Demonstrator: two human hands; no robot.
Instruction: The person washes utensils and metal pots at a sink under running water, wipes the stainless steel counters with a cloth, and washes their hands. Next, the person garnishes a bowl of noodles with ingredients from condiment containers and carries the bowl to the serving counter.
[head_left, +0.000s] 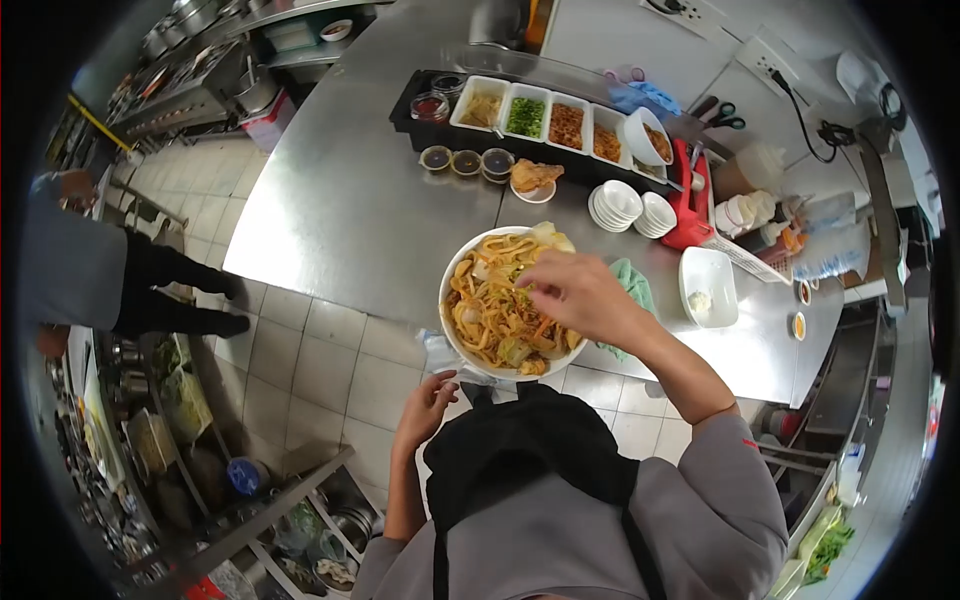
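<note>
A large white bowl (447, 333) of noodles (497, 300) with cabbage and shreds sits at the front edge of the steel counter. Over the bowl's right side is my right hand (580, 293), its fingers bent and pinched together above the noodles; whatever is between them is too small to make out. My left hand (430, 402) hangs below and left of the bowl, fingers loosely curled but apart, holding nothing. A green cloth (633, 285) lies just behind my right hand.
Behind the bowl stands a black topping rack (400, 112) with white tubs, including chopped greens (526, 116). Sauce cups (466, 163), fried food (536, 176), stacked white dishes (617, 203) and a square white bowl (708, 287) are on the counter (300, 220). Another person (85, 270) stands at left.
</note>
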